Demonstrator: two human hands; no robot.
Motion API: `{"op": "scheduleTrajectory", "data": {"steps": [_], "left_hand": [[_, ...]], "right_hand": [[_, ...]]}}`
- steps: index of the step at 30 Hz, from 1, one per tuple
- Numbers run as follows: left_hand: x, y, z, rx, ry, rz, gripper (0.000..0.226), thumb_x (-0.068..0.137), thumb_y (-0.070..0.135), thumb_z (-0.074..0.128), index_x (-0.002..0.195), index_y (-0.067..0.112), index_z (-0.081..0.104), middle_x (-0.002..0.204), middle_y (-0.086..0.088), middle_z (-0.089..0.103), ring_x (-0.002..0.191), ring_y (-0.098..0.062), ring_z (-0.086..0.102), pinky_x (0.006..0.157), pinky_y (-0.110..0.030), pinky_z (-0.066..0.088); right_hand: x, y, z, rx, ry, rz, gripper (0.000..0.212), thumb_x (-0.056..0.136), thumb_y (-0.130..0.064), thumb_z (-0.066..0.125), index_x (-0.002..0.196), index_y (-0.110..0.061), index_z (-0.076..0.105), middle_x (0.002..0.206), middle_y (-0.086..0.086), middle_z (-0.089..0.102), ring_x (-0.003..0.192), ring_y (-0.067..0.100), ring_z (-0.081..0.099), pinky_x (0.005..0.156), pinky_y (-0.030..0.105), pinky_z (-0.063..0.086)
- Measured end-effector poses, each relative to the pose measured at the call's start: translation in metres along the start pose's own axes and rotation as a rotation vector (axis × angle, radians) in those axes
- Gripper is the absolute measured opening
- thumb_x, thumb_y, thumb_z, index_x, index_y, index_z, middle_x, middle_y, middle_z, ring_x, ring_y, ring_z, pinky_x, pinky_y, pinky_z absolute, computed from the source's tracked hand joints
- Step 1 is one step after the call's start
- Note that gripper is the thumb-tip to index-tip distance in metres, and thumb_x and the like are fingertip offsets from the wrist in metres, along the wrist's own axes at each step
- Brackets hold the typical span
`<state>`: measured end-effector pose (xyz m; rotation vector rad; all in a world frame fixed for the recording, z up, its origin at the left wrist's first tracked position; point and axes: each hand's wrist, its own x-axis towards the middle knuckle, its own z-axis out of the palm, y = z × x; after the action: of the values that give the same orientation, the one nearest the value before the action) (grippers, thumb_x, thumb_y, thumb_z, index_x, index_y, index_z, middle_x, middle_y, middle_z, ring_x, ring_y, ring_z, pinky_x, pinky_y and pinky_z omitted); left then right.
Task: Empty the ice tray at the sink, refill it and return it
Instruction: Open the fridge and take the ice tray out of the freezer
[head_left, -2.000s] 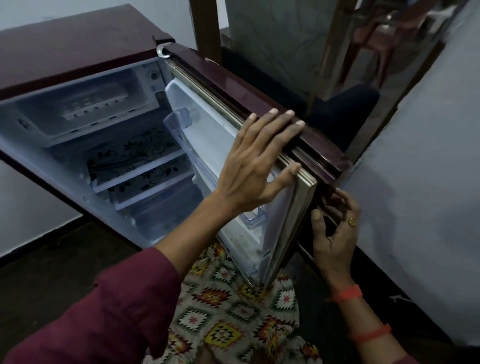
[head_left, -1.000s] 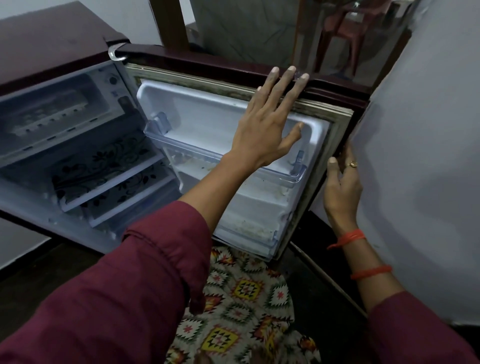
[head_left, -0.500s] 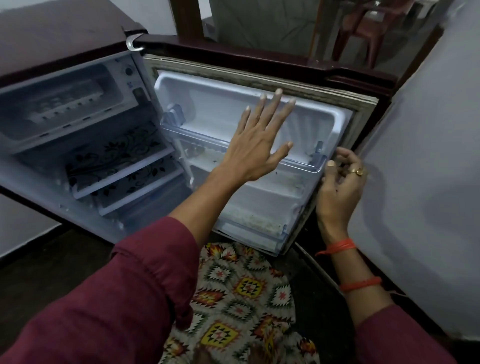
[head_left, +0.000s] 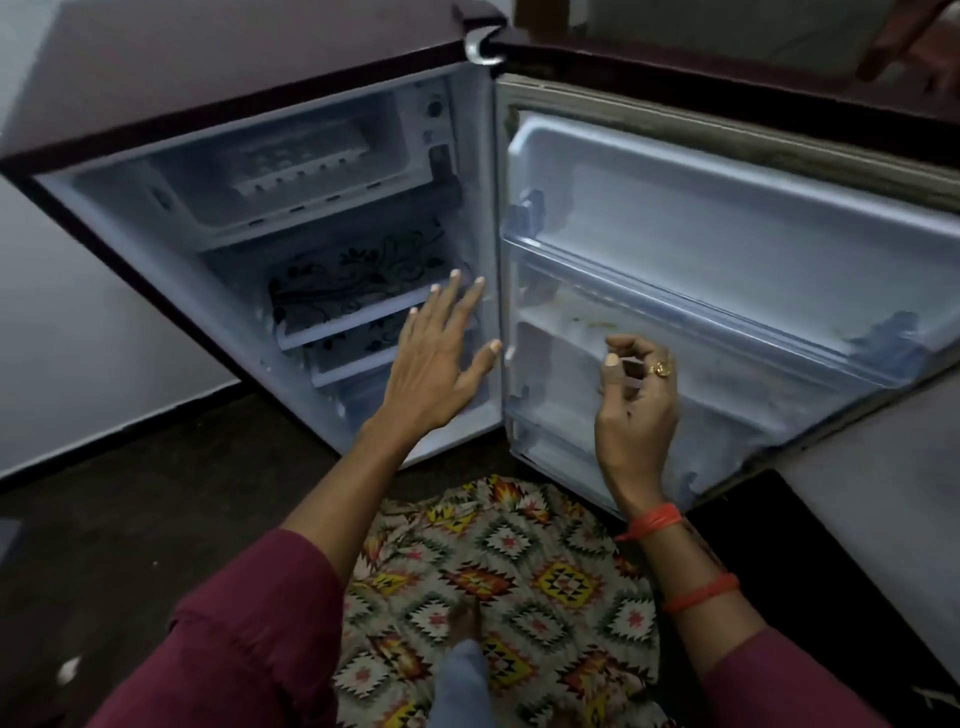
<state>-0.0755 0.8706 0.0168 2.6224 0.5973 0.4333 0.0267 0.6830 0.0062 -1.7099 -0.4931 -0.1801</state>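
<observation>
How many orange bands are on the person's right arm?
2: one orange band at the right wrist, just below the right hand, and a second band further down the forearm. The sleeve may hide others.

a small maroon fridge (head_left: 218, 57) stands open on a dark floor (head_left: 130, 519). a pale wall (head_left: 78, 338) with a dark skirting strip is at the left, another pale wall (head_left: 883, 519) at the right. the light is dim and bluish.
</observation>
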Motion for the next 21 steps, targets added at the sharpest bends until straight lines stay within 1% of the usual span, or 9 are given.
{"op": "scheduleTrajectory", "data": {"steps": [2,4,7,10,11,14,17,19,21], "left_hand": [[0.005,-0.033,-0.013,-0.076,0.039,-0.07,0.066,0.101,0.05,0.044,0.159,0.028,0.019,0.168,0.0,0.01,0.154,-0.024,0.011,0.12,-0.054,0.021],[0.013,-0.061,-0.026,-0.169,0.082,-0.134,0.065,0.102,0.048,0.044,0.159,0.026,0.021,0.167,0.0,0.012,0.154,-0.022,0.012,0.121,-0.053,0.021],[0.03,-0.101,-0.047,-0.286,0.175,-0.202,0.062,0.104,0.041,0.047,0.158,0.022,0.024,0.167,-0.001,0.016,0.153,-0.017,0.015,0.123,-0.046,0.02],[0.048,-0.135,-0.067,-0.384,0.261,-0.262,0.061,0.104,0.04,0.047,0.157,0.021,0.026,0.165,0.001,0.021,0.151,-0.012,0.02,0.119,-0.028,0.021],[0.055,-0.147,-0.073,-0.423,0.287,-0.292,0.06,0.104,0.041,0.047,0.157,0.021,0.026,0.165,0.001,0.023,0.149,-0.011,0.022,0.117,-0.025,0.022],[0.08,-0.18,-0.089,-0.551,0.377,-0.389,0.059,0.104,0.039,0.048,0.156,0.019,0.029,0.162,-0.001,0.03,0.147,-0.014,0.029,0.117,-0.025,0.029],[0.108,-0.211,-0.104,-0.638,0.465,-0.45,0.058,0.105,0.034,0.047,0.156,0.014,0.028,0.162,-0.003,0.03,0.146,-0.014,0.031,0.104,-0.003,0.03],[0.122,-0.23,-0.111,-0.649,0.503,-0.484,0.057,0.106,0.034,0.046,0.157,0.016,0.027,0.163,-0.002,0.029,0.146,-0.014,0.03,0.098,-0.001,0.029],[0.136,-0.25,-0.115,-0.647,0.54,-0.501,0.057,0.106,0.034,0.045,0.157,0.018,0.026,0.163,-0.001,0.027,0.147,-0.015,0.03,0.1,-0.004,0.03]], "right_hand": [[0.001,0.0,0.035,0.022,-0.068,0.002,0.013,0.1,-0.012,0.055,0.108,-0.021,0.062,0.109,0.005,0.062,0.095,0.02,0.062,0.078,0.047,0.056],[0.004,-0.002,0.068,0.023,-0.141,0.013,0.013,0.101,-0.016,0.054,0.11,-0.021,0.062,0.107,0.001,0.064,0.096,0.019,0.064,0.08,0.047,0.056],[0.014,-0.011,0.122,0.042,-0.26,0.043,0.014,0.102,-0.02,0.053,0.111,-0.02,0.063,0.107,-0.004,0.067,0.099,0.013,0.065,0.085,0.041,0.056],[0.03,-0.02,0.176,0.074,-0.371,0.053,0.016,0.103,-0.021,0.052,0.114,-0.019,0.064,0.111,-0.002,0.069,0.103,0.011,0.066,0.089,0.035,0.056],[0.037,-0.023,0.194,0.075,-0.399,0.039,0.018,0.104,-0.021,0.052,0.116,-0.018,0.065,0.112,-0.002,0.07,0.105,0.01,0.066,0.09,0.031,0.055],[0.063,-0.032,0.245,0.074,-0.452,0.0,0.023,0.104,-0.022,0.051,0.121,-0.015,0.065,0.113,-0.005,0.068,0.104,0.005,0.064,0.088,0.016,0.05],[0.094,-0.039,0.294,0.087,-0.504,0.027,0.026,0.104,-0.026,0.05,0.124,-0.018,0.063,0.108,-0.006,0.068,0.1,0.008,0.064,0.085,0.019,0.05],[0.115,-0.04,0.321,0.049,-0.518,0.023,0.029,0.104,-0.03,0.049,0.127,-0.02,0.064,0.105,-0.008,0.067,0.098,0.007,0.061,0.08,0.012,0.046],[0.135,-0.038,0.348,0.017,-0.536,-0.005,0.032,0.104,-0.031,0.048,0.13,-0.021,0.063,0.112,-0.004,0.068,0.106,0.01,0.06,0.079,0.007,0.042]]}}
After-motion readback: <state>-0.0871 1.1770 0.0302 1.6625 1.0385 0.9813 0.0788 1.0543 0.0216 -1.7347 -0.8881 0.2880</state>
